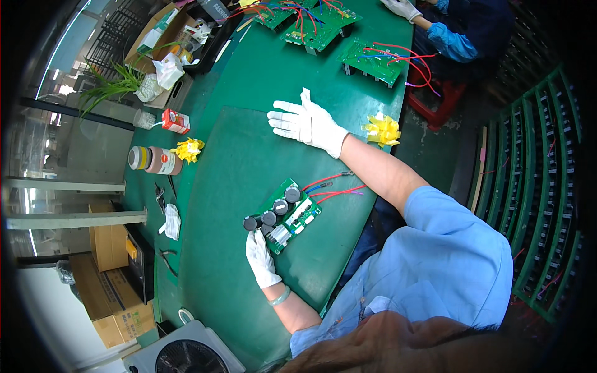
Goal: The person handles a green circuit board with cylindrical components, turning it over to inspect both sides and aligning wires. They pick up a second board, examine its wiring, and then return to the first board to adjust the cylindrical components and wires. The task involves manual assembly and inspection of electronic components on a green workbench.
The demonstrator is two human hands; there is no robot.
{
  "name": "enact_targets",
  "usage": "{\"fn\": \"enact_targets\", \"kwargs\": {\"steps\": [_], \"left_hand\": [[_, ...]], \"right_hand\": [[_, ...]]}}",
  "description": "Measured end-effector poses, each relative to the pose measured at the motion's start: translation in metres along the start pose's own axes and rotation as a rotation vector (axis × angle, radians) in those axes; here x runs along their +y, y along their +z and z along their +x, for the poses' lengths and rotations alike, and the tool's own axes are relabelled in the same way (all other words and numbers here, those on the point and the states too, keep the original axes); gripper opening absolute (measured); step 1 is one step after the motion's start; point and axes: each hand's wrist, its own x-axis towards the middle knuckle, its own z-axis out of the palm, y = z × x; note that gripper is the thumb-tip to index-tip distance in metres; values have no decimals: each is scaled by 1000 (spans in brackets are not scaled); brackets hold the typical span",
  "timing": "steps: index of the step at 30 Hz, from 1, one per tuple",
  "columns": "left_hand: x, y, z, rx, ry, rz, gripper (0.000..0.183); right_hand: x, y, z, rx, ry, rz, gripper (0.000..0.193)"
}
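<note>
A green circuit board (300,217) lies component side up on the green table mat. It carries several black round capacitors (281,207), and red and blue wires (331,186) trail off its right side. My left hand (260,256), in a white glove, grips the board's near left end beside a capacitor; its fingertips are partly hidden. Farther up the table, my white-gloved right hand (308,121) stretches out flat over the mat with fingers and thumb apart, holding nothing.
More wired circuit boards (378,62) lie at the far end, near a co-worker's gloved hand (403,9). Yellow tape bundles (382,130), a bottle (163,160), a red carton (176,121) and pliers (166,260) are around the mat. A fan (189,355) stands near left; green racks (535,186) are at right.
</note>
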Motion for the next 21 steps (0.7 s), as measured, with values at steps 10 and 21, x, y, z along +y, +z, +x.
{"fn": "enact_targets", "kwargs": {"steps": [10,21], "left_hand": [[10,1,-4,-18,45,109,41],[4,2,-1,-5,36,36,40]], "right_hand": [[1,0,-2,-11,-11,-34,84],[-1,3,-1,25,16,-9,83]]}}
